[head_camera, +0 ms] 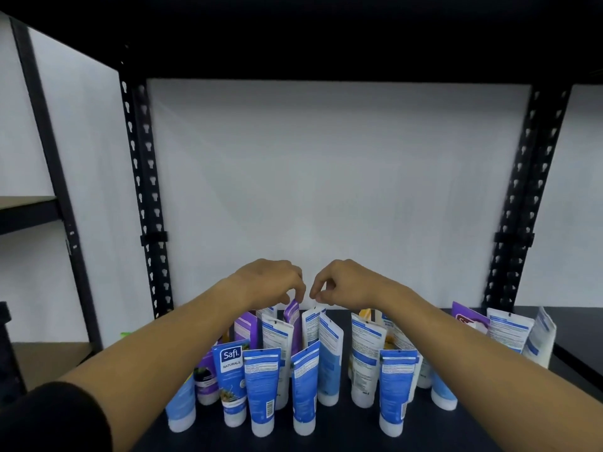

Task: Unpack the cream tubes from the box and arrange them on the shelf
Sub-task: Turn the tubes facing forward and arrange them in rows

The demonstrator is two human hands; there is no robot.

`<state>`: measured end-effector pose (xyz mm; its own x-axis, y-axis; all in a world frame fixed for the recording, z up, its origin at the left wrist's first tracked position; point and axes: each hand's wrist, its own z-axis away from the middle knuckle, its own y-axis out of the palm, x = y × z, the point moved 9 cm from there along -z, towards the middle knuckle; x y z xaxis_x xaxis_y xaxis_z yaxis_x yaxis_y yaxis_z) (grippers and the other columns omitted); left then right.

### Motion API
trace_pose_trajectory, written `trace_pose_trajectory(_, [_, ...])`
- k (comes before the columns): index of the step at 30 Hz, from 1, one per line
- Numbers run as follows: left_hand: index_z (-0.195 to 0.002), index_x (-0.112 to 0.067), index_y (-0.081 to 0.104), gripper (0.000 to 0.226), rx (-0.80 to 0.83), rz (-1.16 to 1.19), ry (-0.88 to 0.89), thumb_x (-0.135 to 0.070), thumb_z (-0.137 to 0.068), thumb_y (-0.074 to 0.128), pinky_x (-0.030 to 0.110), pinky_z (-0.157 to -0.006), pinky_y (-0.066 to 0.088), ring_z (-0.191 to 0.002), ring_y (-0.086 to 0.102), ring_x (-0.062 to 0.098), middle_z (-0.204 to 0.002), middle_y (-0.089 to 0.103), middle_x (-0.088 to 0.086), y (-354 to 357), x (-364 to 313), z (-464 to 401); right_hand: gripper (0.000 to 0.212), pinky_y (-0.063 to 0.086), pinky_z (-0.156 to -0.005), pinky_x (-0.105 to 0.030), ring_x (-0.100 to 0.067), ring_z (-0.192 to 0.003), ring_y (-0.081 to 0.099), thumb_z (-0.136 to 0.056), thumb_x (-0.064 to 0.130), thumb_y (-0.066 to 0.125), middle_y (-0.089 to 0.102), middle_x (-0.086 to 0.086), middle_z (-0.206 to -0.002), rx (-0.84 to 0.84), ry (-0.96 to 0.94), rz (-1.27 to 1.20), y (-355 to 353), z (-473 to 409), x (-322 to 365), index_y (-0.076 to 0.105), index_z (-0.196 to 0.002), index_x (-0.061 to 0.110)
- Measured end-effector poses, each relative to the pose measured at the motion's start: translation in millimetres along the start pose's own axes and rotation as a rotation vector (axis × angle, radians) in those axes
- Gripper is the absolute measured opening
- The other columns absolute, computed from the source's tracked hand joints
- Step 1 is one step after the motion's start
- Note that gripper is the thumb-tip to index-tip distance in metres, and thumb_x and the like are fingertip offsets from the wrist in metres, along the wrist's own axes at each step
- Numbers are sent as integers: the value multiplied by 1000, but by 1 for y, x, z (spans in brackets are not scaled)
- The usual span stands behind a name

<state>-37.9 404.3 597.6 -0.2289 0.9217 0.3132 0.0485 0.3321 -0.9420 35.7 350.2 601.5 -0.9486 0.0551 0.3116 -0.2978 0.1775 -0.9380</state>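
Both forearms are bare from wrist to past the elbow. Behind the left hand [270, 282], a black sleeve [55, 419] covers the upper arm. The right hand [342, 282] wears nothing.

Cream tubes [262, 383]: soft plastic, smooth, slight sheen; printed blue, white, purple bodies; white plastic caps, matt
Shelf board [574, 324]: dark, smooth, matt
Shelf uprights [145, 190]: black painted metal, perforated, satin finish
Back wall [326, 174]: white, matt, even
Side shelf board [23, 201]: light brown, wood-like, matt
Sleeve [55, 415]: black cloth, matt
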Motion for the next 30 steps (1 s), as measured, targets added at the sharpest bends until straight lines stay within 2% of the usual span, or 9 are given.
trace_pose_trajectory(3, [-113, -31, 66, 19, -8, 19, -45, -29, -94, 63, 32, -88, 51, -108, 56, 16, -122, 61, -4, 2, 7, 0, 22, 43, -73, -19, -6, -77, 58, -97, 24, 58, 69, 1, -117, 0, 2, -6, -1, 0, -2, 73, -112, 18])
trace_pose_trajectory(6, [-109, -29, 66, 18, -18, 31, -103, -38, -94, 61, 31, -84, 51, -102, 58, 16, -116, 62, -4, 3, 12, -1, 23, 48, -78, -22, -6, -74, 64, -97, 26, 57, 70, 2, -113, 0, 7, -24, -3, 0, -3, 73, -113, 18])
trace_pose_trajectory(10, [-103, -22, 66, 17, -29, 64, -226, -35, -96, 58, 27, -77, 48, -87, 59, 14, -107, 68, 0, 8, 25, -3, 24, 43, -76, -22, -6, -73, 62, -97, 24, 58, 63, 9, -91, -17, 26, -49, -5, 2, -6, 73, -112, 14])
trace_pose_trajectory(12, [-103, -20, 65, 19, -31, 82, -290, -35, -97, 57, 29, -77, 50, -84, 60, 15, -107, 69, 2, 11, 31, -4, 24, 42, -78, -23, -8, -76, 62, -97, 24, 58, 62, 8, -89, -14, 29, -54, -4, 1, -6, 73, -113, 13])
trace_pose_trajectory(17, [-109, -21, 64, 23, -31, 140, -376, -38, -95, 59, 27, -73, 48, -96, 64, 18, -115, 67, 1, 17, 43, -4, 24, 50, -85, -30, -9, -78, 63, -96, 26, 58, 68, 1, -98, 7, 25, -42, 3, -5, -3, 72, -112, 13])
trace_pose_trajectory(19, [-109, -24, 63, 21, -37, 182, -392, -37, -93, 62, 25, -71, 46, -98, 64, 17, -117, 66, 0, 18, 47, -3, 24, 52, -89, -33, -9, -77, 64, -96, 28, 58, 68, 1, -94, 10, 33, -41, 5, -8, -3, 71, -111, 14])
trace_pose_trajectory(23, [-111, -25, 61, 20, -26, 257, -394, -33, -93, 63, 23, -71, 47, -100, 63, 17, -120, 65, -1, 20, 51, -3, 27, 56, -80, -32, -13, -64, 67, -97, 34, 57, 75, -4, -80, 60, 89, -42, 11, -12, -10, 71, -106, 13])
trace_pose_trajectory(26, [-112, -24, 61, 20, -32, 296, -382, -33, -94, 62, 26, -76, 52, -101, 64, 17, -120, 66, -1, 21, 48, -4, 33, 58, -79, -31, -18, -70, 70, -98, 35, 56, 75, -4, -81, 77, 95, -43, 14, -15, -11, 74, -98, 8])
trace_pose_trajectory(30, [-115, -25, 61, 24, -35, 351, -367, -36, -94, 62, 27, -79, 54, -103, 65, 19, -120, 67, -1, 26, 44, -8, 32, 54, -76, -30, -11, -68, 63, -97, 37, 58, 73, -3, -87, 50, 91, 7, 15, -22, -10, 74, -97, 8])
